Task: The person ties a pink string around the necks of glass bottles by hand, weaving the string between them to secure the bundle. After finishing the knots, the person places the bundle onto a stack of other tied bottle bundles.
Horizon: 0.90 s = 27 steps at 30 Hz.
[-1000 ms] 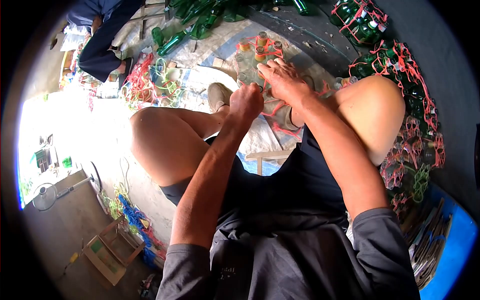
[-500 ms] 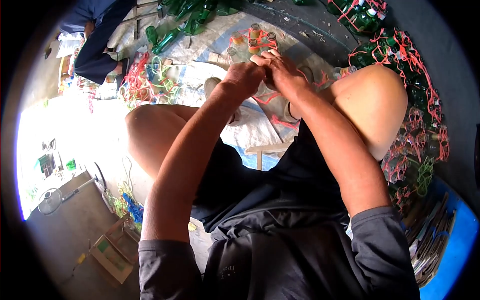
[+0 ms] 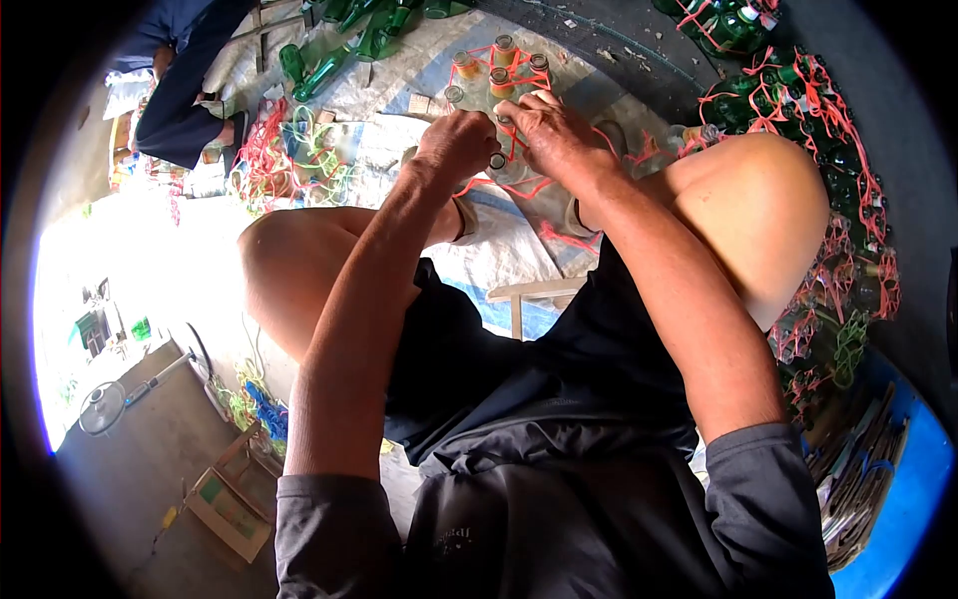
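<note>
Several clear glass bottles stand upright in a cluster between my feet, with red plastic string wound around their necks. My left hand is closed in a fist at the near left side of the cluster, over the red string. My right hand is at the near right, its thumb and fingers pinched on the string beside a bottle neck. A stretch of string shows between the two hands. One bottle mouth is just below my left hand. More slack string lies nearer to me.
Green bottles lie on the sheet at the far left. Red and green string is heaped beside another person's leg. Bottles tied in red string line the right. A wooden stool edge is between my legs.
My hands have moved apart, the left one going left and slightly down. Bottle necks and red string between them have come into sight.
</note>
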### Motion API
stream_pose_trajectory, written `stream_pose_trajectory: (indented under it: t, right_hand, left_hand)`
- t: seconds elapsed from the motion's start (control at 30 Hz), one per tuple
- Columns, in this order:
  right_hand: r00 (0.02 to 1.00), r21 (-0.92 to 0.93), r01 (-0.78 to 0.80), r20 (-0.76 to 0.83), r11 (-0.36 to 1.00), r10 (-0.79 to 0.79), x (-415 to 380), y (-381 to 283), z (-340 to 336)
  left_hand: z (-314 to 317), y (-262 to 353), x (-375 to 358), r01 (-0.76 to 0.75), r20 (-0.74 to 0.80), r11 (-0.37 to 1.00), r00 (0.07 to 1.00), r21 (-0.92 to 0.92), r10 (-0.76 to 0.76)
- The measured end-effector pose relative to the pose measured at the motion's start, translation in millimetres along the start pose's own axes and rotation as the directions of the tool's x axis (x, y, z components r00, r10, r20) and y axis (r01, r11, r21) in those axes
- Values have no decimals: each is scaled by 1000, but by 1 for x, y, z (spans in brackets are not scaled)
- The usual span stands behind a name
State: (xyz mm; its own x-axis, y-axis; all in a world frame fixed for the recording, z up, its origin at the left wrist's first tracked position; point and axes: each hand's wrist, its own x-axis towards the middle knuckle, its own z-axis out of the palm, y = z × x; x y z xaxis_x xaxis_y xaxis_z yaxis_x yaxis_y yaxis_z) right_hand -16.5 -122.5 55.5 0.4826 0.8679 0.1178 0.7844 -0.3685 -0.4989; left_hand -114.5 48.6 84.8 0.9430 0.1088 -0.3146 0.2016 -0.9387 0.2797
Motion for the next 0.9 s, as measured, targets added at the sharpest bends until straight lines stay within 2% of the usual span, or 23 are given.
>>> stream_pose_trajectory:
  t: [0.07,0.13,0.2,0.3,0.33,0.47,0.57,0.77,0.8,0.9]
  right_hand:
    - [1000,10,2,-7,1000,-2,0,0,2]
    - [999,31,13,-38,999,-12,1,1,6]
    - [998,39,-18,53,999,16,2,0,3]
    - [992,41,-46,122,998,40,1,-5,-7]
    - [991,43,-52,127,998,46,1,-7,-9]
    - [996,38,-15,90,999,11,0,-2,-4]
    - [996,54,-13,85,998,9,0,-2,-4]
    - [998,46,22,57,999,-25,3,1,-2]
    - [998,43,25,52,999,-27,2,2,-1]
    - [998,44,42,42,998,-44,6,0,-3]
  left_hand:
    - [7,1,-5,77,-39,997,996,-12,-78]
    - [13,2,-10,93,-83,995,992,-34,-96]
    - [16,6,-15,133,-126,990,982,-54,-139]
    - [18,16,-27,264,-186,948,937,-174,-296]
    - [17,21,-33,242,-263,939,916,-243,-304]
    - [40,18,-42,276,-365,882,832,-381,-418]
    - [49,17,-51,295,-359,829,795,-475,-489]
    - [61,16,-60,393,-179,623,733,-676,-657]
    - [66,13,-61,385,-132,551,721,-740,-680]
    - [81,3,-61,321,-90,475,746,-819,-660]
